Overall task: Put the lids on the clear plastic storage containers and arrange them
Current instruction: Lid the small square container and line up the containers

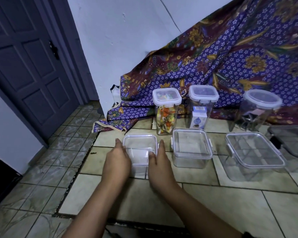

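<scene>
**A:** Two bare hands bracket a small clear container (139, 150) on the tiled floor (213, 212), its lid already laid on top. Where does it sit?

**B:** At about 9 o'clock in the front row, left of a medium lidded container (192, 148) and a wide flat container (255, 153) at 3 o'clock. Behind them, toward 12 o'clock, three tall lidded jars stand against a patterned cloth (230, 57): a candy jar (166, 112), a carton jar (202, 107) and a round jar (260, 110).

**A:** And the hands?

**B:** The left hand (118, 162) lies flat against the box's left wall, fingers straight and together. The right hand (159, 162) mirrors it on the right wall, thumb resting on the lid's near corner. Both are spread open, pressing rather than curled around anything.

**A:** Which relation decides the next move?

**B:** The box lies directly between the palms, just ahead of the wrists at 12 o'clock, equally near both hands. Its side clips sit under the fingers, so snapping them down or sliding the box into line looks like the likely call. Whether the clips are latched cannot be told.
</scene>
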